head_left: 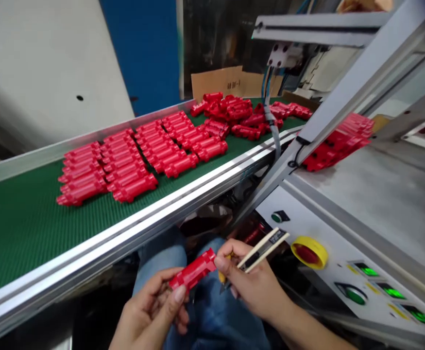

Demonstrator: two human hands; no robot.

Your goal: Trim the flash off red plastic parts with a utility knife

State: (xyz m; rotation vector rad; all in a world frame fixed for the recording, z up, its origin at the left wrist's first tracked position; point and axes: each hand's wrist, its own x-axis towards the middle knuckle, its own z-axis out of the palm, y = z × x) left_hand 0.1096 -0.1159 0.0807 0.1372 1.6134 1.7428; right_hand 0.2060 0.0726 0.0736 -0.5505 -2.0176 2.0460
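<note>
My left hand [157,306] grips a red plastic tubular part [194,270] by its near end, thumb on top, above my lap. At the part's far end is my right hand [252,277], closed around a cream and black utility knife [261,250]. The knife's handle points up and right, while a grey blade tip shows below my fingers. Whether my right fingertips touch the red part, I cannot tell. Similar red parts [132,163] lie in neat rows on the green conveyor belt [19,233] in front of me.
Farther along the belt is a loose heap of red parts [234,114], with cardboard [217,82] behind. A metal frame post [321,116] slants up at right. More red parts [338,143] sit on the machine table [390,189], above a control panel with a yellow-ringed button [310,253].
</note>
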